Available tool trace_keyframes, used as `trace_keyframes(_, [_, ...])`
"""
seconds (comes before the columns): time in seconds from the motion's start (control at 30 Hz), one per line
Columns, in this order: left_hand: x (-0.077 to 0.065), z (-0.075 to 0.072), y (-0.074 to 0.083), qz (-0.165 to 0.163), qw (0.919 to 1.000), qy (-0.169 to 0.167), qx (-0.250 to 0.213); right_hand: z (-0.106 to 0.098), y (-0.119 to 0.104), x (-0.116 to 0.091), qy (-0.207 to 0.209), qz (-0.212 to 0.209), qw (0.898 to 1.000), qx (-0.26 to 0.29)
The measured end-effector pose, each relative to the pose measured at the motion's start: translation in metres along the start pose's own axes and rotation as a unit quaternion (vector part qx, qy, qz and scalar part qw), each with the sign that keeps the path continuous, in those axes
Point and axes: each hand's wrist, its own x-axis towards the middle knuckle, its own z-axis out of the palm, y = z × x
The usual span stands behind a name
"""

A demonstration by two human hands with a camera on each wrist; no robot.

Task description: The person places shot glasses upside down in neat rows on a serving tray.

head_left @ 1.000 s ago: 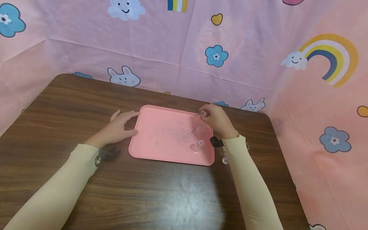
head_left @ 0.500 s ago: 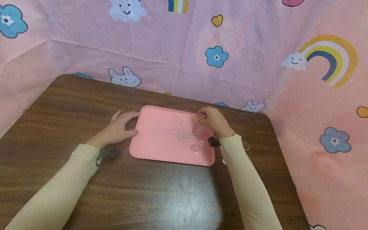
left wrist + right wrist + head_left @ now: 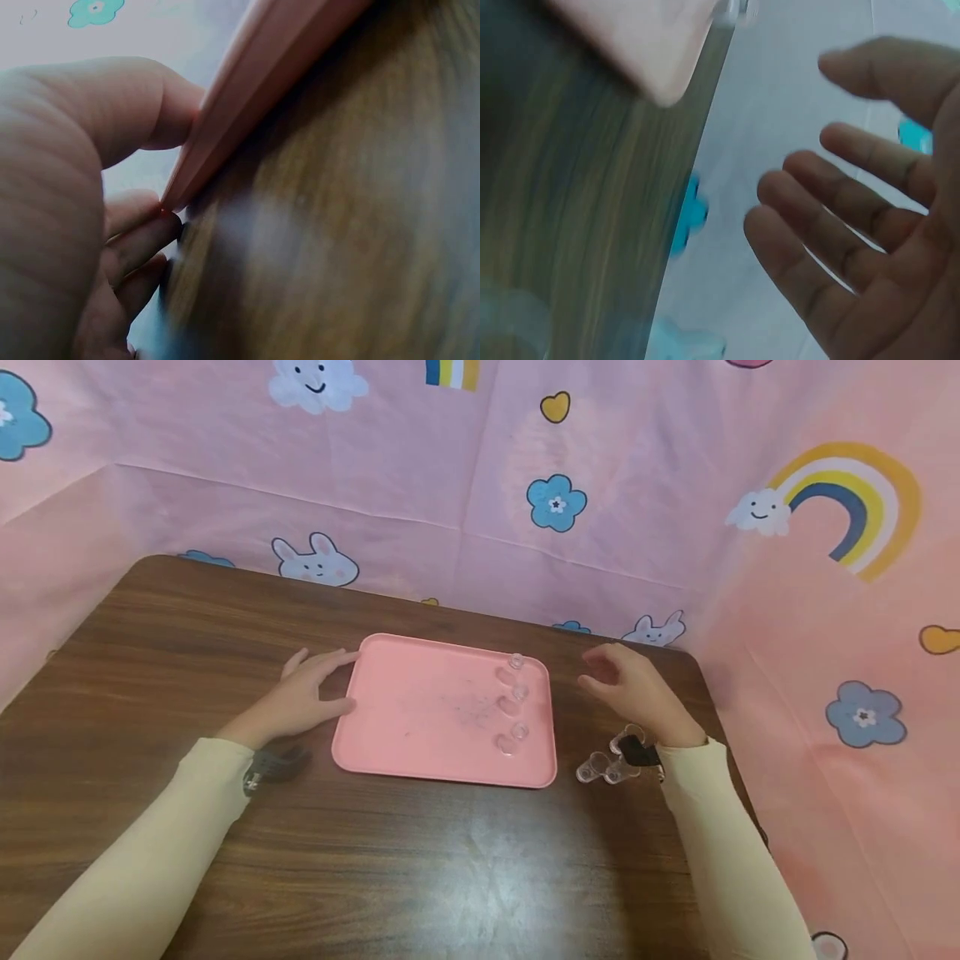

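Note:
A pink tray (image 3: 420,710) lies on the wooden table. Three small clear plastic pieces, each with a small round end and a wider round end, lie in a column along its right side: a far piece (image 3: 516,662), a middle piece (image 3: 520,693) and a near piece (image 3: 521,732). My left hand (image 3: 296,700) rests at the tray's left edge, thumb and fingertips touching the rim (image 3: 225,112). My right hand (image 3: 637,689) is in the air right of the tray, fingers spread and relaxed in the right wrist view, holding nothing.
Right of the tray, several similar clear pieces (image 3: 596,767) lie close together on the table (image 3: 420,860), partly hidden by the right wrist's black strap (image 3: 639,752). A pink patterned cloth (image 3: 420,485) hangs behind the table and along its right side.
My right hand has let go of a clear piece at the tray's far right corner and moved right, off the tray. My left hand has stayed at the rim.

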Motion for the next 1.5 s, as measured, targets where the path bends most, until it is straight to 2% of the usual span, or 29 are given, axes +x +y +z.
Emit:
trace_keyframes(0.2, [-0.002, -0.003, -0.003, -0.001, 1.0000, 0.003, 0.004, -0.018, 0.035, -0.042, -0.020, 0.025, 0.999, -0.006])
trace_keyframes(0.33, [-0.002, -0.003, -0.003, 0.002, 1.0000, 0.003, 0.002, -0.013, 0.054, -0.062, -0.040, 0.041, 0.998, 0.006])
trace_keyframes(0.47, [-0.001, -0.001, -0.001, 0.006, 1.0000, 0.002, -0.001, -0.006, 0.064, -0.074, -0.050, 0.057, 0.997, 0.026])
trace_keyframes(0.6, [0.000, 0.000, -0.001, 0.009, 0.9999, 0.003, -0.003, 0.000, 0.068, -0.077, -0.051, 0.059, 0.996, 0.037])
trace_keyframes(0.77, [0.000, 0.000, -0.002, 0.007, 1.0000, 0.004, -0.002, 0.002, 0.069, -0.076, -0.050, 0.045, 0.998, 0.022])
trace_keyframes(0.93, [-0.001, -0.001, -0.002, 0.007, 1.0000, 0.004, -0.002, 0.002, 0.069, -0.077, -0.050, 0.052, 0.997, 0.005])
trace_keyframes(1.1, [0.000, -0.001, -0.002, 0.009, 0.9999, 0.005, -0.006, 0.003, 0.073, -0.078, -0.052, 0.041, 0.998, -0.006])
trace_keyframes(1.37, [0.000, -0.001, -0.001, 0.005, 1.0000, 0.004, -0.004, 0.007, 0.075, -0.077, -0.050, 0.036, 0.998, -0.003])
trace_keyframes(1.5, [-0.001, -0.001, 0.000, 0.005, 1.0000, 0.004, -0.004, 0.009, 0.073, -0.076, -0.047, 0.034, 0.998, 0.016])
